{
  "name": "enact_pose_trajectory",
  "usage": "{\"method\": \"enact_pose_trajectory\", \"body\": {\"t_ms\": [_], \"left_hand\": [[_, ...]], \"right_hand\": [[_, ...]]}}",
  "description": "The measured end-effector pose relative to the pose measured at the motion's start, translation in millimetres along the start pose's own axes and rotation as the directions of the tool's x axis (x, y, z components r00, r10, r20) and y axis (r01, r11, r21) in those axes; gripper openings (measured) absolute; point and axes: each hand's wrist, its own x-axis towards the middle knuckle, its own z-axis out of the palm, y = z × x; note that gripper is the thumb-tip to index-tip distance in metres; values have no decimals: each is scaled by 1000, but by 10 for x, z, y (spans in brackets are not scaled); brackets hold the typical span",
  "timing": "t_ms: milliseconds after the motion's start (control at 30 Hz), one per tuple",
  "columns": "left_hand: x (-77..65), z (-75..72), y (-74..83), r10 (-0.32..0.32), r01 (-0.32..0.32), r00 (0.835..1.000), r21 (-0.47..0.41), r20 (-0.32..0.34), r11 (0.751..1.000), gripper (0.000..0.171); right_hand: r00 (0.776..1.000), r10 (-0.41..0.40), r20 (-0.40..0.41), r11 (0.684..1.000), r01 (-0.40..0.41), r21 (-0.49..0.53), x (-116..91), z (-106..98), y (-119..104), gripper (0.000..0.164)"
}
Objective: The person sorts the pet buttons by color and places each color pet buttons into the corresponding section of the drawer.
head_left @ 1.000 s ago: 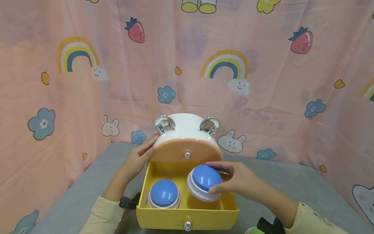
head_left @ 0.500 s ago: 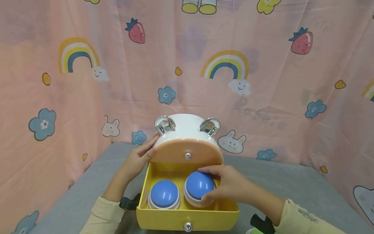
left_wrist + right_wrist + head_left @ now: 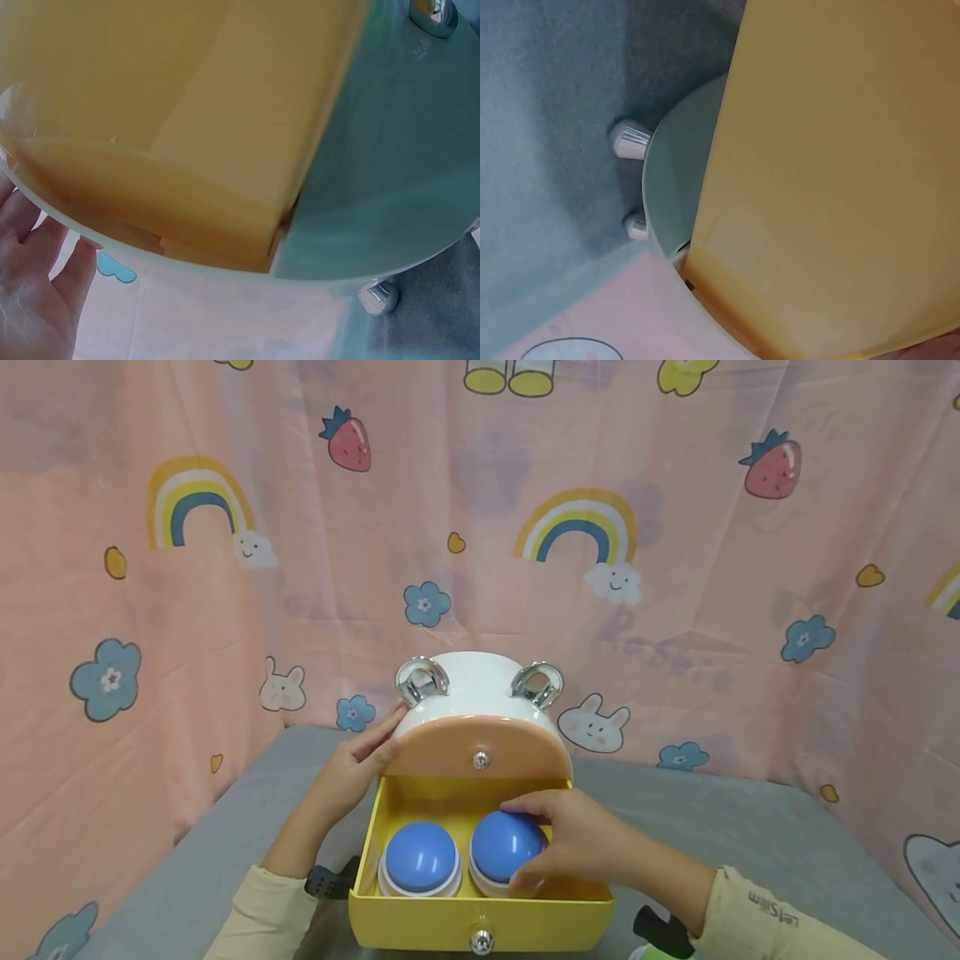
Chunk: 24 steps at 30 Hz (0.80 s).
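A rounded white cabinet (image 3: 480,681) with silver ears has its yellow drawer (image 3: 480,922) pulled out below an orange drawer front (image 3: 468,739). Inside the yellow drawer, a blue-domed push button (image 3: 421,856) with a white base sits on the left. Beside it, on the right, is a second blue-domed push button (image 3: 504,845). My right hand (image 3: 581,839) holds that second button between thumb and fingers. Against the cabinet's left side rests my left hand (image 3: 352,772), its fingers extended along the edge. The right wrist view hardly shows the right hand.
A grey cloth surface (image 3: 720,852) lies under the cabinet. Behind it hangs a pink patterned curtain (image 3: 690,543). Partly hidden by the right wrist strap is a green thing with a white edge (image 3: 651,952). Below the yellow drawer is a green drawer front (image 3: 390,150).
My right hand has moved left and down with the second blue button, lowering it into the drawer beside the first. The left hand has stayed against the cabinet.
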Motion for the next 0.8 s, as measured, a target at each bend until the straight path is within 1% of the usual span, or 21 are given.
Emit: {"method": "enact_pose_trajectory", "body": {"t_ms": [333, 667, 800], "left_hand": [[6, 2, -18, 12, -12, 1000, -1, -2, 1000, 52], [-1, 3, -17, 4, -4, 1000, -7, -3, 1000, 52], [2, 1, -12, 1, -1, 1000, -3, -4, 1000, 52]], "right_hand": [[1000, 0, 29, 1000, 1, -14, 18, 17, -13, 74], [998, -8, 61, 999, 10, -36, 35, 27, -50, 69], [997, -3, 74, 998, 8, -63, 46, 19, -47, 69]]}}
